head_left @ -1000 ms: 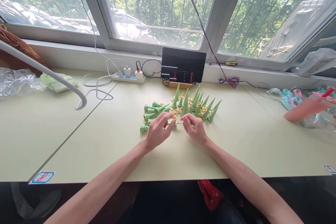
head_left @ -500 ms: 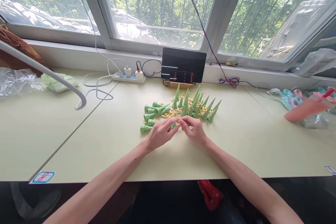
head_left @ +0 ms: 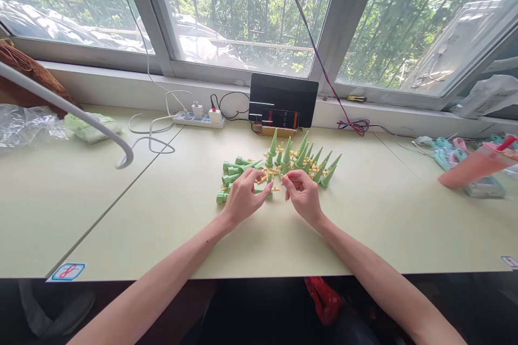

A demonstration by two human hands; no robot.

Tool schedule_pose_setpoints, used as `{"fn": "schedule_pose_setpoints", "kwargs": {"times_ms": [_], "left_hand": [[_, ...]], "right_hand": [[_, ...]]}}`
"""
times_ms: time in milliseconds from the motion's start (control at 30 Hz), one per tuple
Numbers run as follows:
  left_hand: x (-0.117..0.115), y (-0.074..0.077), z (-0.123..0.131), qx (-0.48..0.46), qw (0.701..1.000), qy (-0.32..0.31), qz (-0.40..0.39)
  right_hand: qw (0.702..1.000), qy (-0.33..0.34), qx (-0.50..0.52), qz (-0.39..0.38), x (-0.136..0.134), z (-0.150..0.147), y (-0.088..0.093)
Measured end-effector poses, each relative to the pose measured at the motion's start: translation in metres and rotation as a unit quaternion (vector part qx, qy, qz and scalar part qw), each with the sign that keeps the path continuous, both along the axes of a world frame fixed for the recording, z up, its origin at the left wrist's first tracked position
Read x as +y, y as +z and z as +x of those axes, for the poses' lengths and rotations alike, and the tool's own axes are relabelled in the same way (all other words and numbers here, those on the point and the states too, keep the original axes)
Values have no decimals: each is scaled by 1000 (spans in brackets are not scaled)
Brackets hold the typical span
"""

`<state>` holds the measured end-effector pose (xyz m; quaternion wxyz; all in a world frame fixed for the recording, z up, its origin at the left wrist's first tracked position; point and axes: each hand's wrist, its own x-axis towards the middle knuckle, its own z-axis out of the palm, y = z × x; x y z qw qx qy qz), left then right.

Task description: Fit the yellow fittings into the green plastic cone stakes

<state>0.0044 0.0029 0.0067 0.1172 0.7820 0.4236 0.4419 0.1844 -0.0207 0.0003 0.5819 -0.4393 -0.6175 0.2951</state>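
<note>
Where the left hand point(head_left: 247, 197) hovers: thumb and forefinger spread wide with a gap between them, palm down over a batch of lying green cones point(head_left: 230, 179).
Right hand point(head_left: 304, 197): thumb and forefinger pressed together, pinching a small yellow piece point(head_left: 285, 176) that the fingertips largely hide from where I stand.
Loose yellow pieces point(head_left: 272, 172): scattered on the pale table point(head_left: 324, 248) between the two hands, just beyond the fingertips.
Standing green cones point(head_left: 286, 153): clustered points-up beyond the right hand, with yellow pieces among them too.
Phone point(head_left: 275, 117): propped against a dark tablet point(head_left: 283, 89) by the window point(head_left: 243, 11), beyond the standing green cones.
Drink point(head_left: 471, 168): pink, with a red straw point(head_left: 506, 143), well apart at the table's right side.
</note>
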Motion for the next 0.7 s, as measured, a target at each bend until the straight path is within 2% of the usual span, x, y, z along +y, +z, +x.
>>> {"fn": "schedule_pose_setpoints", "kwargs": {"times_ms": [233, 467, 700], "left_hand": [[-1, -3, 2, 70, 995, -18, -64], [-3, -2, 3, 85, 993, -24, -74], [0, -4, 3, 90, 992, -33, -80]], "right_hand": [[1000, -11, 16, -15, 3, 0, -1], [1000, -7, -2, -26, 3, 1, -1], [999, 6, 23, -45, 6, 2, -2]]}}
